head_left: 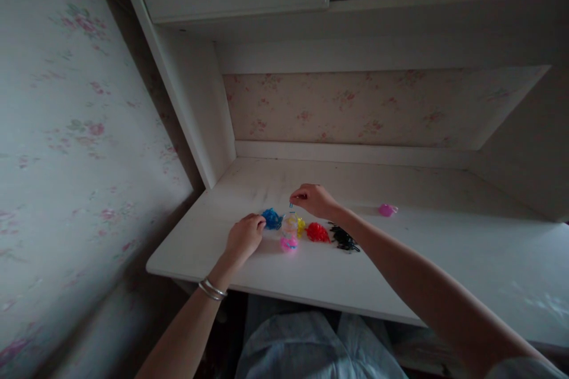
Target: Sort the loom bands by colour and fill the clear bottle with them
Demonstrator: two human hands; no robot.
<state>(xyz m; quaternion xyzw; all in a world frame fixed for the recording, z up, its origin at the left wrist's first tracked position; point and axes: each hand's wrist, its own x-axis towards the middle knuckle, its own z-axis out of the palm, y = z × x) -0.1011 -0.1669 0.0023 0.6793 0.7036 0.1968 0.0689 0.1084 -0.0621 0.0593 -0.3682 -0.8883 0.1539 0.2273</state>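
My right hand is raised over the desk, thumb and finger pinching a small blue rubber band that hangs down. Just below that band stands a small clear container with a bright pink lower part; blue bits show at the pink part. My left hand rests low at the left, its fingers pressed together beside a pile of blue rubber bands. Whatever sits between those fingertips is too small to make out. Yellow bands lie partly behind the container.
To the right lie a red pile and a black pile of bands, the black one partly under my right forearm. Farther right sits a pink lid-like piece. The white desk has a shelf overhead and a side panel at left.
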